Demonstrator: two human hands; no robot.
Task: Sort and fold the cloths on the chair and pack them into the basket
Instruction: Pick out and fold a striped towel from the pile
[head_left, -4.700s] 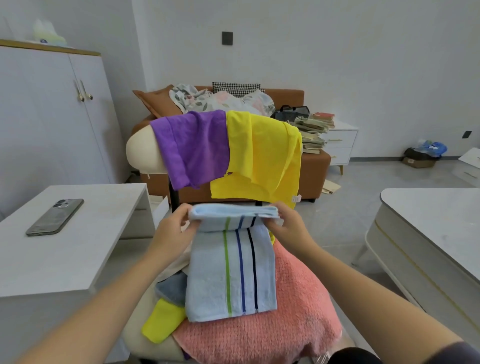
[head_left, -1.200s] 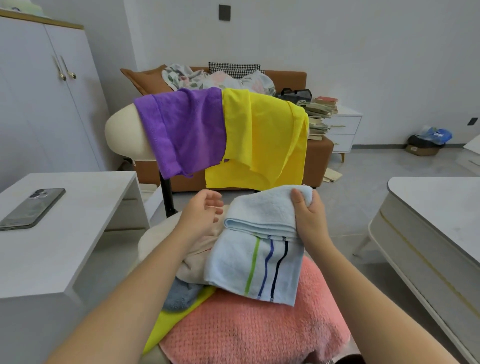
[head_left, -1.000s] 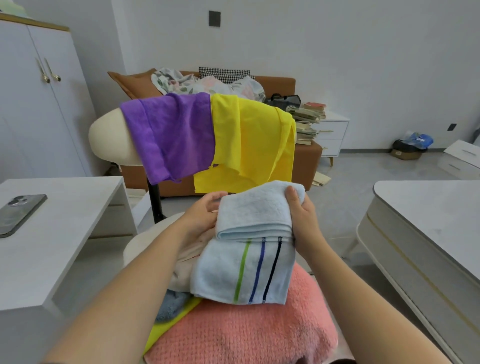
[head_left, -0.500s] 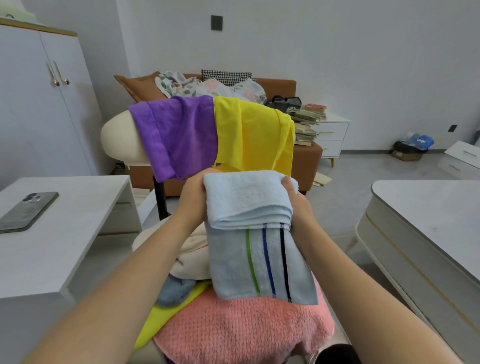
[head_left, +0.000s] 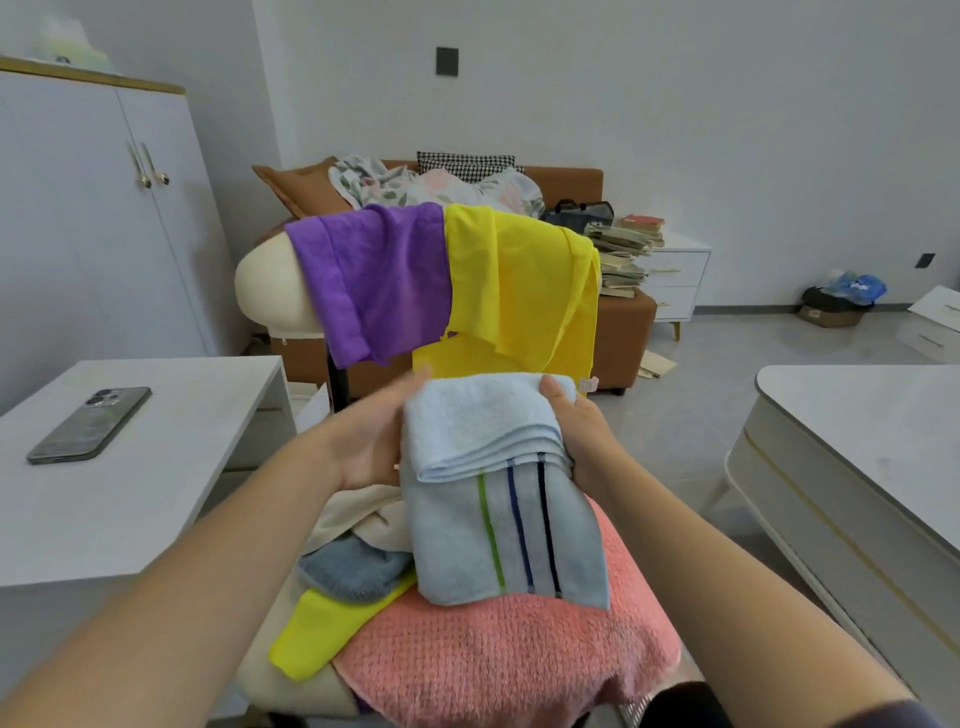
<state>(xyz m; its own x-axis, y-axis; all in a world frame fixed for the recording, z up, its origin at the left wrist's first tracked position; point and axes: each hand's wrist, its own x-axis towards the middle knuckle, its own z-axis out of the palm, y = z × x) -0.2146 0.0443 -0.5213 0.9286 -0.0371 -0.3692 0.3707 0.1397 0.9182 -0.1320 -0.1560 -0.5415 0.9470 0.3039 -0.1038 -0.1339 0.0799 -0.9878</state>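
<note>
The light blue terry towel with green and dark stripes (head_left: 483, 441) is hanging folded over above the chair's pile, with its lower end lying on the coral pink knitted cloth (head_left: 509, 654). The right hand (head_left: 579, 431) is gripping its right edge, thumb on top. The left hand (head_left: 369, 441), fingers straight, is pressing flat against its left side. A purple cloth (head_left: 374, 280) and a yellow cloth (head_left: 519, 291) are draping over the cream padded chair back (head_left: 265, 291).
</note>
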